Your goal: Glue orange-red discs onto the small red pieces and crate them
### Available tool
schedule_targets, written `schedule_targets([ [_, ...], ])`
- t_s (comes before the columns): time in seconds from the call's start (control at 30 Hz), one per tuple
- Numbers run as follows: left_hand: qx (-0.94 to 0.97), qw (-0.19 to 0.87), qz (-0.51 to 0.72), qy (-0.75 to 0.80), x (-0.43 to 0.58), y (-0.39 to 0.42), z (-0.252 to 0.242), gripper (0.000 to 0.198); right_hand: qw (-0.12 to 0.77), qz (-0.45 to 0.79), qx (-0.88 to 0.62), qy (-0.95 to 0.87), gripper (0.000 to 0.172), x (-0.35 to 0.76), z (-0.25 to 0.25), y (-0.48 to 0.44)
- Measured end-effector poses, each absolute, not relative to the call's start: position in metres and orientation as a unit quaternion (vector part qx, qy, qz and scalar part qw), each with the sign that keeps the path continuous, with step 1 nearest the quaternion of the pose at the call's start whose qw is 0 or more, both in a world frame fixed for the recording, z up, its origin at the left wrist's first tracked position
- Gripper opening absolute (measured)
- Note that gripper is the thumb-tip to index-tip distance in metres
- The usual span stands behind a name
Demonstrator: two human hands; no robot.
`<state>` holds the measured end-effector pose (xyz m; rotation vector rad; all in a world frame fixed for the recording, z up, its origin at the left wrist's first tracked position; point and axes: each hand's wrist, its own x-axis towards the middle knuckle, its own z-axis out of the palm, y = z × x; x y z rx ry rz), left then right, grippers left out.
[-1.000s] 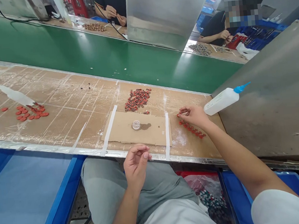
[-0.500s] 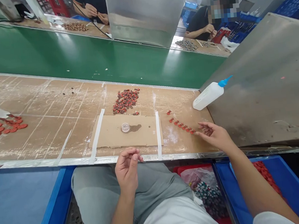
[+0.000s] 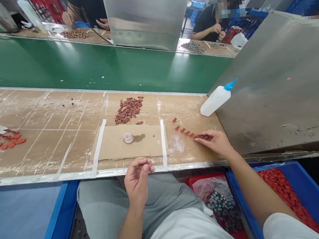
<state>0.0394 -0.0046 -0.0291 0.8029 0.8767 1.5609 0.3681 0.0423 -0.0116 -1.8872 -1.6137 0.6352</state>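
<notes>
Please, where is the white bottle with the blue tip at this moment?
In the head view, the white plastic bottle with a blue nozzle lies on its side at the far right of the bench, beside the steel panel and above the right hand.

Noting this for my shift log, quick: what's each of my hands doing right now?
Left hand: loosely open, nothing visible in it.
Right hand: fingers curled at the end of the row of red pieces; cannot tell whether it's holding one.

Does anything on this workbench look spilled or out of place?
Yes: there's a dark stain on the cardboard, right beside the small clear cup. It looks like a spill or drip, though what the liquid is can't be told.
</notes>
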Motion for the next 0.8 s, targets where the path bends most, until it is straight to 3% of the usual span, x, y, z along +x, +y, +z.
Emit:
schedule_targets([
  [0.23, 0.353, 0.539, 0.667, 0.373, 0.042, -0.004, -0.028, 0.013, 0.303, 0.24, -0.699, -0.601, 0.036, 0.371, -0.014, 0.043],
  [0.37, 0.355, 0.538, 0.665, 0.377, 0.043, -0.004, -0.027, 0.014, 0.381, 0.358, -0.649, -0.552, 0.029, 0.366, 0.002, 0.036],
  [0.5, 0.385, 0.519, 0.664, 0.376, 0.044, -0.007, -0.024, 0.012, 0.46, 0.45, -0.508, -0.573, 0.016, 0.352, 0.03, 0.025],
  [0.67, 0.479, 0.477, 0.637, 0.371, 0.051, -0.018, -0.015, 0.017, 0.472, 0.484, -0.358, -0.645, 0.032, 0.322, 0.067, 0.015],
  [0.8, 0.534, 0.479, 0.626, 0.306, 0.061, -0.028, 0.004, 0.029, 0.445, 0.512, -0.275, -0.681, 0.037, 0.294, 0.088, 0.012],
])
